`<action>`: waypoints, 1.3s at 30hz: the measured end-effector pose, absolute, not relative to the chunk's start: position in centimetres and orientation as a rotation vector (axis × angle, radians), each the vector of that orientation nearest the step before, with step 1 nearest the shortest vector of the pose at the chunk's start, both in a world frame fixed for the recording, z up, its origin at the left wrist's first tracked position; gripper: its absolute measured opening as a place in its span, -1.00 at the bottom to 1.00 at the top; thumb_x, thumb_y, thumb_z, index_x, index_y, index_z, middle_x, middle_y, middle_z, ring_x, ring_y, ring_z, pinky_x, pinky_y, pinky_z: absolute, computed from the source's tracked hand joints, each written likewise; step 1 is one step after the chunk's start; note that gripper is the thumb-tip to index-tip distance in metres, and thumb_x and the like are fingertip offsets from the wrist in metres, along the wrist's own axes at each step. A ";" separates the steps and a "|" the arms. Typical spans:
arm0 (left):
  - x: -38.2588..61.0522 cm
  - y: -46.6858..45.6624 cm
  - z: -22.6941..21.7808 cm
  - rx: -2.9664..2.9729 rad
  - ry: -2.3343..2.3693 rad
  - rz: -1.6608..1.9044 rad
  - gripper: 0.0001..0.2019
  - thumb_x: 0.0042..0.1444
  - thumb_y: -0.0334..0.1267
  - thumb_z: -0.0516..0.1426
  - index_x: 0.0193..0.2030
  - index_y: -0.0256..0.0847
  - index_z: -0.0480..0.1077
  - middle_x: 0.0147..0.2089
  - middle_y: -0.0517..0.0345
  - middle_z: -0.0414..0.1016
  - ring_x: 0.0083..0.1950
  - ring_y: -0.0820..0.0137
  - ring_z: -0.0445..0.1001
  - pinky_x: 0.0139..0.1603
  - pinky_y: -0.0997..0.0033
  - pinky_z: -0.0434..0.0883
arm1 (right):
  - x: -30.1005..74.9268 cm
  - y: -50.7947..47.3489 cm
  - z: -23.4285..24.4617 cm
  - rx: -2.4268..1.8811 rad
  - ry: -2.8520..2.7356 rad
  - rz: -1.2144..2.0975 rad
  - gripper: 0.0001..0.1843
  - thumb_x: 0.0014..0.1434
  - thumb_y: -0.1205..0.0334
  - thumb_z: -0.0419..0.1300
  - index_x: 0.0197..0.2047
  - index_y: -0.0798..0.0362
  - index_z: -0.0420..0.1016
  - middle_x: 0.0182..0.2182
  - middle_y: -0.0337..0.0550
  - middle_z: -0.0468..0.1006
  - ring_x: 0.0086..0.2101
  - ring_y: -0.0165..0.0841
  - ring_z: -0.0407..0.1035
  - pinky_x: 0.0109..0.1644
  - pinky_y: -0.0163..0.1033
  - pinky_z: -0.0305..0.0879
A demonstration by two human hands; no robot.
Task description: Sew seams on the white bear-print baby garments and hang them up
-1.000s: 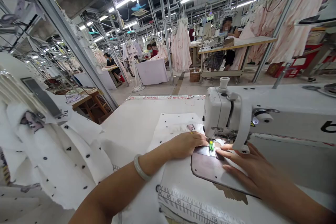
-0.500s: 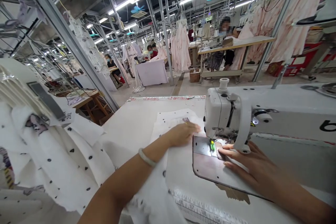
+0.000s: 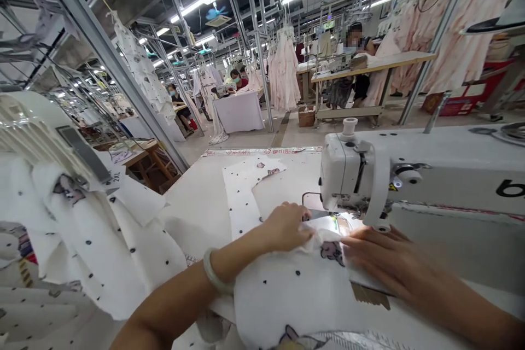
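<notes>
White fabric (image 3: 270, 290) with black dots and small animal prints drapes over the sewing table's front edge and bunches up towards the needle. My left hand (image 3: 289, 227) is closed on its upper edge, left of the presser foot. Stretched out and slightly blurred, my right hand (image 3: 381, 260) rests its fingertips on the fabric's right edge, just below the needle area. The white sewing machine (image 3: 344, 169) stands over both hands, its lamp lighting the needle plate. A second dotted piece (image 3: 241, 197) lies flat on the table behind my left hand.
Dotted garments (image 3: 102, 246) hang from a clamp (image 3: 84, 153) with a 2XL tag at my left. A measuring tape (image 3: 353, 339) runs along the table's front edge. Beyond stand a metal post (image 3: 123, 82), pink garments (image 3: 283, 71) and co-workers at machines.
My left hand has come nearer, drawing dotted fabric across the needle plate. My right fingertips have moved from the bare plate to the fabric's edge.
</notes>
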State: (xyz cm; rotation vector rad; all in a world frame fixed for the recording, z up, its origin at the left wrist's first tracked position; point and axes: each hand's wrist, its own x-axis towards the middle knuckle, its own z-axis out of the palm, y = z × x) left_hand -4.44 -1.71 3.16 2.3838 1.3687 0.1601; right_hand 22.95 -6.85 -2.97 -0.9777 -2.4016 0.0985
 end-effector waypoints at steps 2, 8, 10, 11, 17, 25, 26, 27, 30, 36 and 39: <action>-3.9 -3.6 3.1 2.382 1.364 0.109 -0.70 0.27 -0.02 0.24 -0.03 -0.19 0.52 -0.10 0.02 0.62 0.02 0.08 0.54 0.07 0.16 0.46 | 22.4 -7.5 -1.8 -0.879 -2.458 0.241 -0.68 0.49 0.02 0.12 0.21 -0.20 0.54 -0.03 -0.11 0.66 -0.03 -0.17 0.56 0.16 -0.03 0.45; -4.3 -4.8 4.2 2.071 1.244 0.085 -0.59 0.07 0.03 0.40 -0.37 -0.17 0.32 -0.33 0.25 0.44 -0.23 0.33 0.45 -0.33 0.44 0.23 | 21.7 -9.1 1.2 -0.672 -2.500 0.423 -0.86 0.44 0.13 0.19 -0.11 -0.07 0.56 -0.24 -0.13 0.61 -0.20 -0.22 0.54 0.16 -0.04 0.43; -4.5 -4.6 4.3 1.962 1.184 0.071 -0.56 -0.03 0.00 0.46 -0.33 -0.16 0.33 -0.29 0.27 0.45 -0.22 0.35 0.44 -0.35 0.46 0.22 | 21.5 -9.4 1.4 -0.636 -2.462 0.397 -0.83 0.43 0.13 0.21 0.02 -0.06 0.56 -0.18 -0.09 0.61 -0.16 -0.20 0.54 0.05 -0.10 0.47; -4.5 -4.5 4.3 1.935 1.163 0.075 -0.56 -0.06 -0.02 0.47 -0.29 -0.16 0.36 -0.24 0.26 0.48 -0.18 0.34 0.46 -0.34 0.46 0.24 | 21.3 -9.5 1.4 -0.621 -2.476 0.403 -0.77 0.42 0.11 0.23 0.09 -0.07 0.55 -0.16 -0.08 0.61 -0.15 -0.20 0.53 0.03 -0.12 0.47; -3.3 -4.3 3.5 2.069 1.338 0.115 -0.61 0.21 0.12 0.29 -0.03 -0.12 0.47 -0.09 0.12 0.58 -0.08 0.20 0.55 -0.15 0.31 0.41 | 20.7 -10.3 1.0 -0.625 -2.659 0.623 -0.75 0.47 0.02 0.15 -0.05 -0.05 0.59 -0.23 -0.11 0.51 -0.22 -0.21 0.44 -0.12 -0.11 0.41; -3.9 -7.3 2.0 2.985 0.858 0.372 -0.73 0.38 -0.40 0.06 0.15 -0.29 0.44 0.24 -0.13 0.53 0.30 0.13 0.46 0.31 0.10 0.41 | 21.2 -9.8 0.7 -0.650 -2.529 0.447 -0.78 0.50 0.11 0.11 -0.04 -0.06 0.58 -0.25 -0.12 0.55 -0.23 -0.24 0.48 -0.04 -0.10 0.41; -4.2 -7.5 1.6 3.022 0.739 0.365 -0.69 0.39 -0.41 0.03 0.21 -0.30 0.42 0.29 -0.12 0.51 0.34 0.16 0.43 0.36 0.14 0.39 | 21.3 -9.5 0.5 -0.668 -2.474 0.366 -0.77 0.51 0.14 0.10 -0.01 -0.06 0.58 -0.23 -0.11 0.58 -0.21 -0.24 0.50 -0.06 -0.11 0.42; -4.5 -7.6 1.2 3.040 0.664 0.351 -0.65 0.41 -0.41 0.00 0.26 -0.33 0.39 0.33 -0.11 0.49 0.38 0.19 0.40 0.39 0.17 0.36 | 21.3 -9.2 0.3 -0.679 -2.431 0.283 -0.76 0.51 0.15 0.09 0.02 -0.06 0.59 -0.20 -0.09 0.61 -0.19 -0.23 0.51 -0.08 -0.12 0.43; -5.0 -7.1 -0.2 3.043 0.638 0.322 -0.60 0.42 -0.44 -0.05 0.33 -0.42 0.35 0.38 -0.15 0.45 0.44 0.18 0.37 0.45 0.19 0.32 | 21.5 -8.2 -0.3 -0.694 -2.440 0.103 -0.73 0.49 0.14 0.12 0.13 -0.08 0.59 -0.09 -0.09 0.68 -0.10 -0.20 0.56 -0.01 -0.07 0.46; -4.8 -4.0 -1.0 2.976 0.634 0.287 -0.58 0.36 -0.49 -0.02 0.31 -0.42 0.37 0.39 -0.21 0.44 0.45 0.18 0.37 0.48 0.17 0.31 | 21.8 -6.7 -1.9 -0.872 -2.523 -0.032 -0.61 0.50 0.01 0.11 0.31 -0.18 0.49 0.14 -0.16 0.64 0.06 -0.14 0.58 0.10 0.03 0.46; -4.6 -3.2 -0.8 2.934 0.630 0.312 -0.57 0.35 -0.53 -0.02 0.30 -0.42 0.38 0.37 -0.26 0.44 0.46 0.20 0.36 0.49 0.16 0.31 | 22.1 -6.3 -2.7 -0.918 -2.507 -0.061 -0.57 0.51 0.00 0.10 0.37 -0.22 0.43 0.20 -0.18 0.60 0.10 -0.13 0.56 0.14 0.06 0.44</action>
